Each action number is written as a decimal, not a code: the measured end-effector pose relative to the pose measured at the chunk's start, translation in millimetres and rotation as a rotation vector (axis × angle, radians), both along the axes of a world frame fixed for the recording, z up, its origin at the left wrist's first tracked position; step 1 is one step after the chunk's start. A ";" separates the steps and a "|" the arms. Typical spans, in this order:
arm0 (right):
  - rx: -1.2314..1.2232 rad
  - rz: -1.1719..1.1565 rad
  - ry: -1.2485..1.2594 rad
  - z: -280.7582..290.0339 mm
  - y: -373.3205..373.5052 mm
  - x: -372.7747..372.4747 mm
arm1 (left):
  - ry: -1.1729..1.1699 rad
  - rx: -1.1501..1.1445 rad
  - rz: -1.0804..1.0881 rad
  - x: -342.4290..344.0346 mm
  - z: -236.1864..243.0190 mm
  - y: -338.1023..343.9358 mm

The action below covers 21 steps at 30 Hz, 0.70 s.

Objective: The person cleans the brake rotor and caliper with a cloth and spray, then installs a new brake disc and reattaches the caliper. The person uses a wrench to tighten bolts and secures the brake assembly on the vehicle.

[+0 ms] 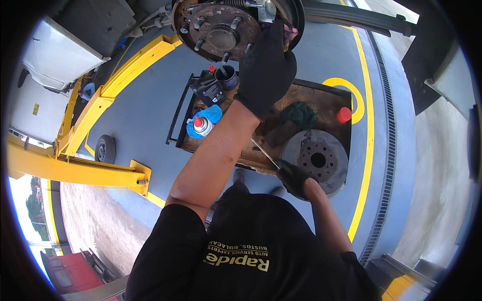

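Note:
My left hand point(268, 70), in a black glove, reaches up to the exposed drum brake assembly point(221, 27). Its fingers are closed at the right side of the assembly, by a pinkish, rag-like piece point(290, 33) that is partly hidden. The hub point(222, 36) shows several studs, and a coil spring point(235, 3) lies above it. Lower down, my gloved right hand point(295, 179) is shut on a slim metal screwdriver point(265, 153), its handle hidden in the fist and its shaft pointing up and left. Beside that hand lies a grey brake drum point(317, 159) with a central hole.
Below the brake stands a cart point(321, 89) carrying a dark bottle point(210, 94), an open can point(226, 78), a spray can point(202, 126) on blue cloth, a green rag point(298, 115) and a red cap point(344, 115). Yellow lift arms point(115, 83) are at left; a wheel point(105, 149) stands on the floor.

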State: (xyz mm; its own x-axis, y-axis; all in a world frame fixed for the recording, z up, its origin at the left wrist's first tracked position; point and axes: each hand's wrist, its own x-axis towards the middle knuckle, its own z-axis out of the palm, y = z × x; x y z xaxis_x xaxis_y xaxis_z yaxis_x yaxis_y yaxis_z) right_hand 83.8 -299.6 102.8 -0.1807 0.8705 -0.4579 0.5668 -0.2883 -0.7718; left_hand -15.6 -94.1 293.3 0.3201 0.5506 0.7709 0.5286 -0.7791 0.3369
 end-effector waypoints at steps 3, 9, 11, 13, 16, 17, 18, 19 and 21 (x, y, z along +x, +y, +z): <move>-0.062 0.036 -0.020 29.0 17.4 -9.5 | 0.183 -0.031 -0.030 -12.2 28.7 5.1; -0.019 0.007 0.034 28.2 19.5 -17.7 | -0.340 -0.442 -0.546 -31.0 0.4 17.1; -0.034 0.002 0.061 17.4 14.7 -17.5 | -0.810 -0.832 -0.513 -23.7 12.1 -18.4; -0.078 -0.008 0.059 13.7 7.8 -13.8 | -0.597 -0.658 -0.515 -8.8 10.8 2.8; -0.053 -0.005 0.052 -8.0 4.1 -12.0 | -0.538 -0.463 -0.412 18.3 19.2 -5.7; -0.051 -0.022 0.044 -2.8 2.3 -12.7 | -0.472 -0.350 -0.361 18.1 8.9 1.0; -0.049 -0.035 0.037 7.2 0.2 -12.4 | -0.403 -0.237 -0.307 14.4 -2.4 11.1; -0.045 -0.053 0.030 14.4 0.7 -13.3 | -0.120 0.336 -0.114 8.6 0.4 20.6; -0.091 -0.009 0.009 15.6 6.5 -18.3 | -0.207 -0.015 -0.222 -0.6 -7.7 16.5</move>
